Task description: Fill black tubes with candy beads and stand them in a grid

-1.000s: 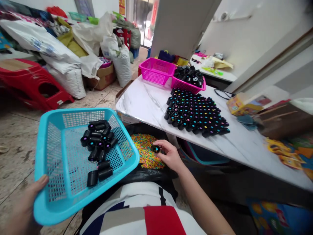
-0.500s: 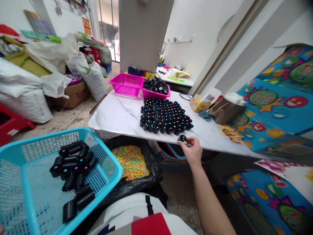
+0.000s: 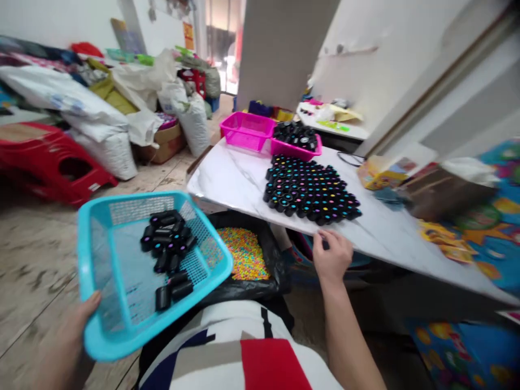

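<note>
My left hand (image 3: 79, 330), blurred, grips the near left rim of a light blue plastic basket (image 3: 156, 330) with its thumb over the edge. Several black plastic cylinders (image 3: 164, 235) with coloured dots on their ends lie loosely in that basket. At the table's front edge, my right hand (image 3: 331, 254) has its fingers curled round a black cylinder (image 3: 325, 245), mostly hidden by the fingers. Just beyond it, many black cylinders (image 3: 311, 189) stand packed in rows on the white marbled table (image 3: 235, 179), coloured dots showing on top.
Small colourful balls (image 3: 246, 254) fill a black plastic bag (image 3: 276, 271) below the table edge. Two pink baskets stand at the back: one bare (image 3: 247, 138), one heaped with black parts (image 3: 294, 138). A red stool (image 3: 57, 162) and white sacks (image 3: 195, 122) are at left.
My view has turned left, and my left hand has come into sight on the basket rim. My right hand has curled further over the cylinder, now less visible.
</note>
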Motion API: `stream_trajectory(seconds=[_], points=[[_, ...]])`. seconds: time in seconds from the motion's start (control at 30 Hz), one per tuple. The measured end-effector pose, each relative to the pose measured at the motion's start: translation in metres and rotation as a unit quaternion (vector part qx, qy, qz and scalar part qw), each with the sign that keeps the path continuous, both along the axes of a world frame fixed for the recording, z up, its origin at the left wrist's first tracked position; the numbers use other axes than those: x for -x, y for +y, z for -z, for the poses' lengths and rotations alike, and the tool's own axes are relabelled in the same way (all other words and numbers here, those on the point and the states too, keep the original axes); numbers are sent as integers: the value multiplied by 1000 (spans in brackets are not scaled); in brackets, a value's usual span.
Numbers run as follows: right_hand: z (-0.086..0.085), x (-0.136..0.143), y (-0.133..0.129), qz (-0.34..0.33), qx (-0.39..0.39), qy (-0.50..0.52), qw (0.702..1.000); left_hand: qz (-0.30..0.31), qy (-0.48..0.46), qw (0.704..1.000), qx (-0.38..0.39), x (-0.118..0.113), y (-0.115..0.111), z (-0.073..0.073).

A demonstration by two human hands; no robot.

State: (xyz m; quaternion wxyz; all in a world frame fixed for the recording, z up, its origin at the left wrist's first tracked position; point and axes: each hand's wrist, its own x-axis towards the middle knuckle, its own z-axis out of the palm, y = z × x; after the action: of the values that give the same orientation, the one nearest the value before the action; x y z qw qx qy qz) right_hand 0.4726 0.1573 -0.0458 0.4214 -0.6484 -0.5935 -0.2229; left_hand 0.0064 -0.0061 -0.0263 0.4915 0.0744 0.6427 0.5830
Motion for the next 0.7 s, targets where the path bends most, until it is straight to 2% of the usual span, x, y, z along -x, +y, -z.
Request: stream_trajectory(seconds=[0.07,0.13,0.17,0.23,0.27,0.33,0.37,0.4,0.43,0.47,0.53,0.6,0.63,0.7], points=[[-6,27,-11,-58,8,19,998,1,-30,999,-23,-10,-8,-7],[-18,62,-20,-181,56,57,980,13,-45,997,-61,-16,-7,-13],[-25,81,-23,-259,97,76,958,14,-49,997,-65,-18,-5,-15],[-39,120,-26,-407,180,79,892,14,-48,997,-65,-19,-3,-18],[-44,139,-25,-476,220,53,850,14,-49,997,-63,-19,-4,-18],[-49,177,-22,-589,299,-50,749,17,-50,996,-68,-19,-7,-19],[-48,196,-21,-623,335,-114,697,21,-53,996,-72,-19,-9,-19],[-46,214,-19,-638,366,-170,656,26,-55,995,-76,-20,-10,-19],[-42,232,-19,-640,390,-215,627,32,-58,995,-79,-21,-12,-19],[-37,249,-18,-635,406,-245,610,38,-60,994,-80,-22,-13,-19],[-29,275,-18,-632,423,-268,591,40,-59,994,-82,-22,-13,-18],[-26,287,-17,-651,428,-254,574,23,-48,995,-84,-20,-13,-17],[-28,286,-15,-665,429,-232,566,10,-41,995,-85,-18,-12,-17],[-34,270,-11,-688,426,-144,569,-15,-30,996,-84,-12,-12,-16]])
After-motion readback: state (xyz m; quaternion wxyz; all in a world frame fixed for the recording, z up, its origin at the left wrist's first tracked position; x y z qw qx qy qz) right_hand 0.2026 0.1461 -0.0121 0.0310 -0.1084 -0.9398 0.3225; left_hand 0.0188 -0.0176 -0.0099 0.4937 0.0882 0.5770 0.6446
